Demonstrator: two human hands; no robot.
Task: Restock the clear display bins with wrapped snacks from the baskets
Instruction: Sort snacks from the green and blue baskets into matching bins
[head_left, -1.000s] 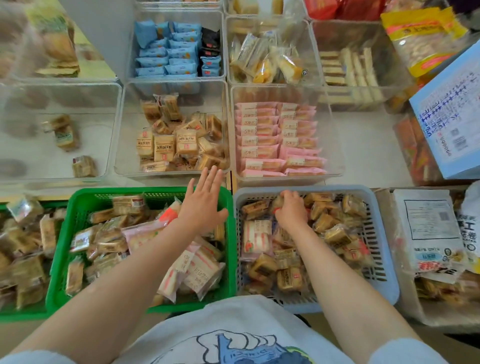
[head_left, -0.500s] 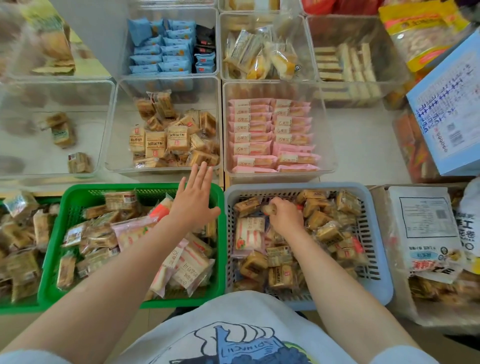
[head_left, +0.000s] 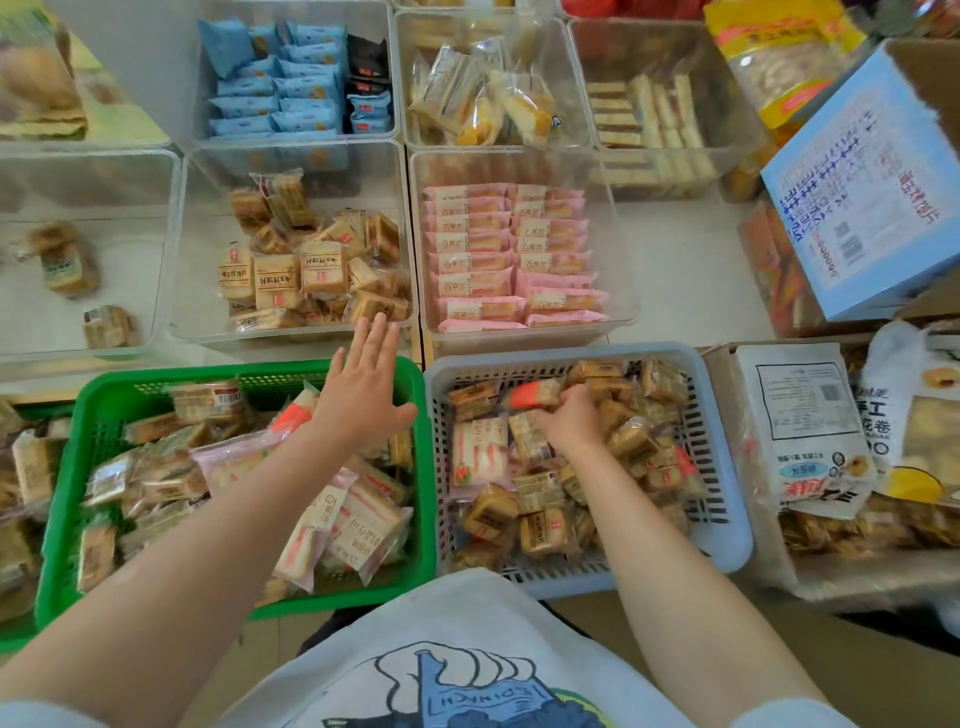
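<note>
1. The left hand (head_left: 363, 395) hovers flat, fingers spread, over the green basket (head_left: 88, 415), lower left.
2. The right hand (head_left: 571, 418) curls round tan wrapped snacks (head_left: 535, 397) inside the grey basket (head_left: 722, 467), lower centre.
3. Clear bins (head_left: 415, 249) across the upper frame hold tan, pink and blue packets in shiny film.
4. What the right fingers hold is partly hidden; the packet print is blurred.

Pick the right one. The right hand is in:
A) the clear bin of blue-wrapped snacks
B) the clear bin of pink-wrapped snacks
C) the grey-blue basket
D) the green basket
C: the right hand reaches down among the wrapped snacks inside the grey-blue basket, fingers curled round one of them, while the left hand hovers open over the green basket.
</note>
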